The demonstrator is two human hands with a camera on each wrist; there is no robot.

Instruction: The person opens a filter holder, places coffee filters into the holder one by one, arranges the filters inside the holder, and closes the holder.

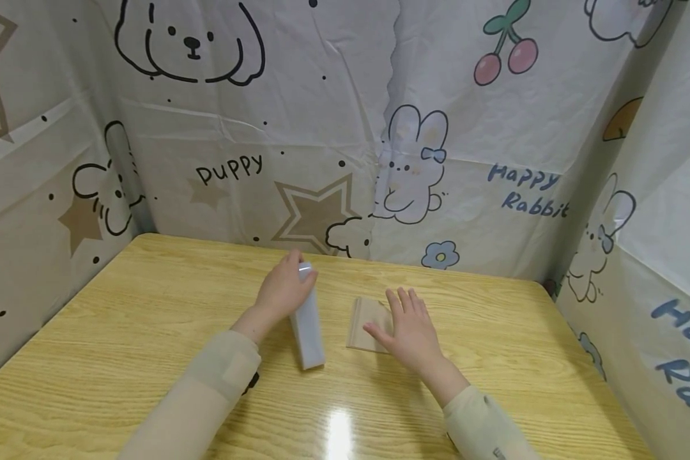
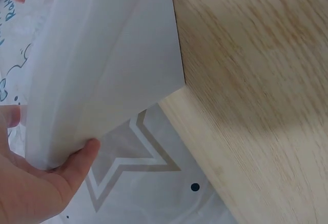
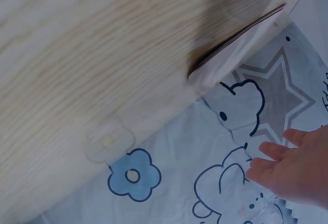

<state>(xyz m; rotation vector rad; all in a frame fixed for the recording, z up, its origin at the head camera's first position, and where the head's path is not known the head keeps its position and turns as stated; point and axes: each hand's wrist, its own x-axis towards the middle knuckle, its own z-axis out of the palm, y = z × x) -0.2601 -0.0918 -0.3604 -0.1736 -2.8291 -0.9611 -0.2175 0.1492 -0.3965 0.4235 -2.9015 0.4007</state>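
My left hand (image 1: 284, 284) grips the far end of a long, narrow white block-like thing (image 1: 308, 332) standing on the wooden table (image 1: 167, 306). Seen from the left wrist, this white thing (image 2: 118, 60) has a broad smooth side and a rounded edge, with the thumb pressed along it and the other fingers mostly hidden behind. Over the right edge of a flat beige folded piece (image 1: 368, 326) hovers my right hand (image 1: 411, 329), fingers spread and holding nothing. In the right wrist view the beige piece (image 3: 236, 47) looks thin, with a dark gap along its edge.
A pale printed cloth (image 1: 299, 128) with cartoon animals and stars hangs behind the table's back edge. More of this cloth (image 1: 661, 255) closes in the right side. Light glares off the tabletop near the front.
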